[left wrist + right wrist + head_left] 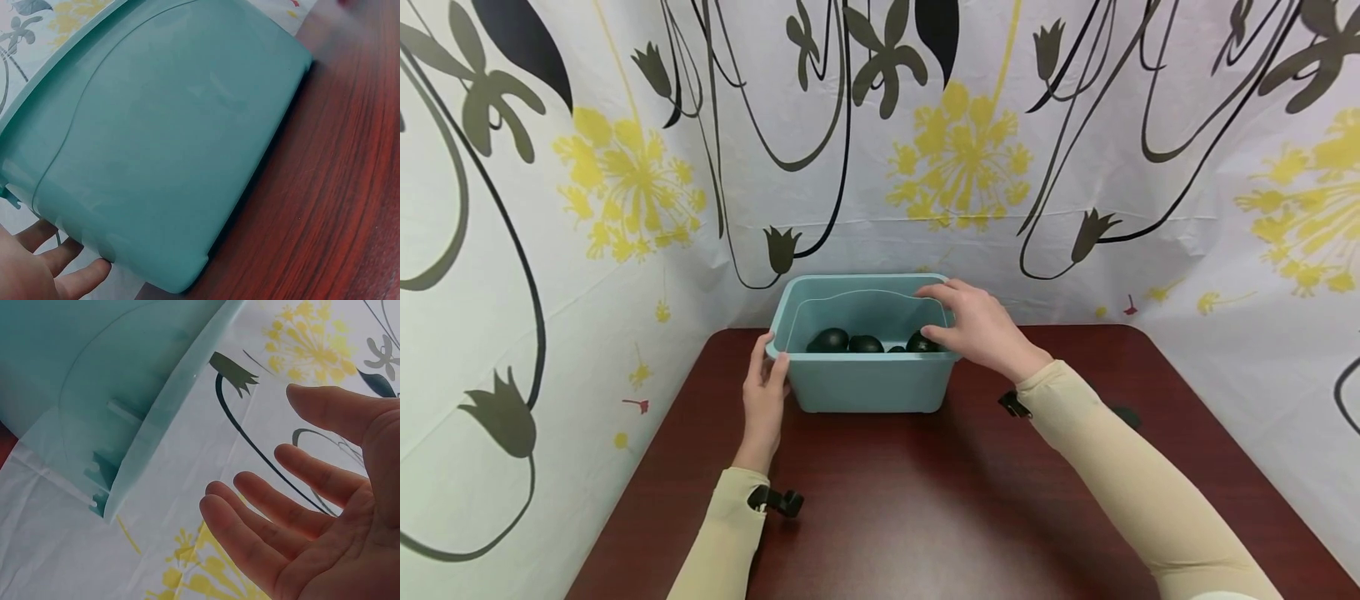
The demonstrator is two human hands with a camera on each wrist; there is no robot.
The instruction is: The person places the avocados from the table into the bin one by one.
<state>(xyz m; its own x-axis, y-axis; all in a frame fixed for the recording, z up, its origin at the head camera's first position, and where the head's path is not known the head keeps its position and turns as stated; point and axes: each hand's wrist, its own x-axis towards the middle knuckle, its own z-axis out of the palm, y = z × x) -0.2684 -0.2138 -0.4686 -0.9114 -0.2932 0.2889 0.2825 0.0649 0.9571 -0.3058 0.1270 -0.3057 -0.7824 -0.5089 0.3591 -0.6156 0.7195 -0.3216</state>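
A light blue plastic bin (871, 383) stands on the table. Inside it lie several dark, glossy, rounded things (830, 340) that look like avocados, partly hidden by the front wall. At the bin's left end is my left hand (763, 408), its thumb near the front corner and its loosely extended fingers against the outside. Those fingers (84, 278) touch the bin wall in the left wrist view. My right hand (981, 327) hovers over the bin's right rim with fingers spread and thumb near a dark rounded thing. Nothing is in its palm in the right wrist view.
The dark red wooden table (880, 508) reaches back to a white curtain (865, 192) with flower prints, which closes in the back and sides. A small dark thing (1126, 415) lies at the right, partly behind the right sleeve.
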